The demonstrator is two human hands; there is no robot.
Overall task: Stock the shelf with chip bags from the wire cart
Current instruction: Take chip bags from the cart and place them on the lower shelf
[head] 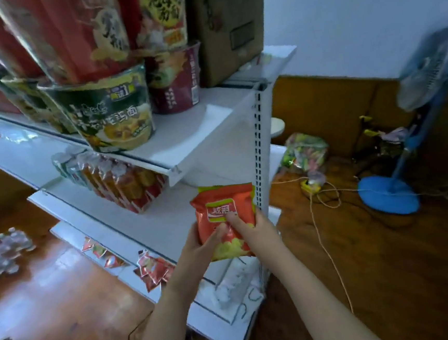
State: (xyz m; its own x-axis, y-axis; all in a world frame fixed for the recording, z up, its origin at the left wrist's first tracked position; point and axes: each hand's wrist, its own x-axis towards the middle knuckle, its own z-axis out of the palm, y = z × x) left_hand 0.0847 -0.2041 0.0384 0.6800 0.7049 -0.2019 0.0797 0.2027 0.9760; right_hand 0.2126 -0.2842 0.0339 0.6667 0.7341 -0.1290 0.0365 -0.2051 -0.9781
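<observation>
An orange-red chip bag [222,205] with a yellow-green top edge is held upright in front of the white shelf [167,218], near its right post. My left hand [201,243] grips the bag's lower left side, thumb on the front. My right hand [252,228] holds the right side, index finger pressed on the label. A row of orange bags [129,186] stands on the same shelf board to the left. The wire cart is out of view.
Instant noodle cups [112,111] and a cardboard box [228,25] fill the shelf above. Small red packets [153,268] hang on the lower board. A blue standing fan [390,193], cords and a bag of snacks [305,152] lie on the wooden floor at right.
</observation>
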